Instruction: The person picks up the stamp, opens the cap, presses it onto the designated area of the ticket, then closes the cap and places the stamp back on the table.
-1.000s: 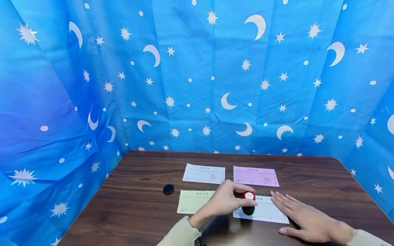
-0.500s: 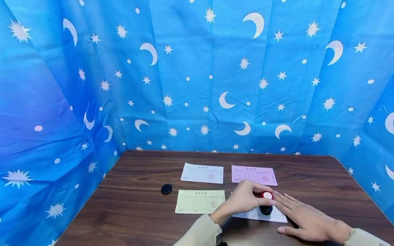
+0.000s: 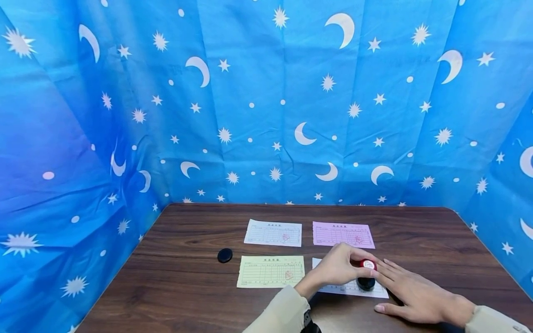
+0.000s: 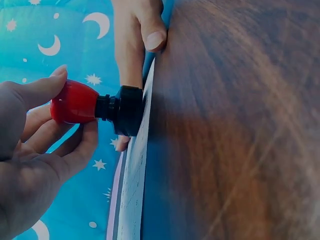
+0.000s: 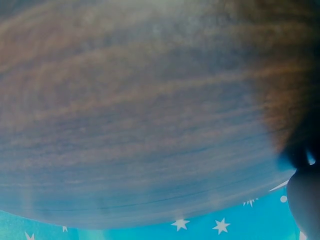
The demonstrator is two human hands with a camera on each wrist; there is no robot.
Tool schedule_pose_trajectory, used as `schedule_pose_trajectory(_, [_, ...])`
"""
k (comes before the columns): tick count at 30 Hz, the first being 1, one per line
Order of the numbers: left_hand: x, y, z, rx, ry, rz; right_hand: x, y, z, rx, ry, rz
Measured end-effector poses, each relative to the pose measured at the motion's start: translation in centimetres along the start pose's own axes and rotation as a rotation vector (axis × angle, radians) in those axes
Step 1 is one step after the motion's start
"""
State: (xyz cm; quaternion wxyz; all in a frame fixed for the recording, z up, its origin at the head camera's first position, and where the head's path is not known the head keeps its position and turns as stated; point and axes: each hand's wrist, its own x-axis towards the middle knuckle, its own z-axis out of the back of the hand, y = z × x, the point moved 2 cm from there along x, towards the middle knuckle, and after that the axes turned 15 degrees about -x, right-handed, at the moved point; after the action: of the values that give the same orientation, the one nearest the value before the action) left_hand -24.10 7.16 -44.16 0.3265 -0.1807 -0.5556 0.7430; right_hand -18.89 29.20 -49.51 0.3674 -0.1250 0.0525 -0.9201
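Note:
A self-inking style stamp [image 3: 367,276] with a red knob and black base stands on the near-right white printed slip [image 3: 343,290]. My left hand [image 3: 342,264] pinches its red knob between thumb and fingers. In the left wrist view, the black base of the stamp [image 4: 127,111] meets the paper, and its underside is hidden. My right hand [image 3: 420,293] lies flat with straight fingers over the slip's right edge, close beside the stamp. The right wrist view has mostly blurred tabletop, with a bit of the right hand [image 5: 304,200] at the edge.
Left of that slip lies a yellow slip [image 3: 266,273] with a red mark. Behind are another white slip [image 3: 266,233] and a pink slip [image 3: 339,233], each red-marked. A round black cap [image 3: 225,255] lies at left on the wooden table [image 3: 179,286]. A blue curtain [image 3: 250,115] surrounds it.
My left hand has carried the stamp rightward across the white slip, up beside the right hand. The yellow slip's red mark has come into view. My right hand has stayed in place.

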Motion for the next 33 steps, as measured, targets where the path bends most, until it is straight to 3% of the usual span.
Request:
schedule_pose_trajectory(16, [0.38, 0.34, -0.37, -0.003, 0.022, -0.028, 0.06, 0.16, -0.02, -0.008, 0.014, -0.035])
schedule_pose_trajectory(33, [0.13, 0.41, -0.55, -0.036, -0.004, 0.019, -0.33, 0.07, -0.23, 0.02, 0.028, -0.054])
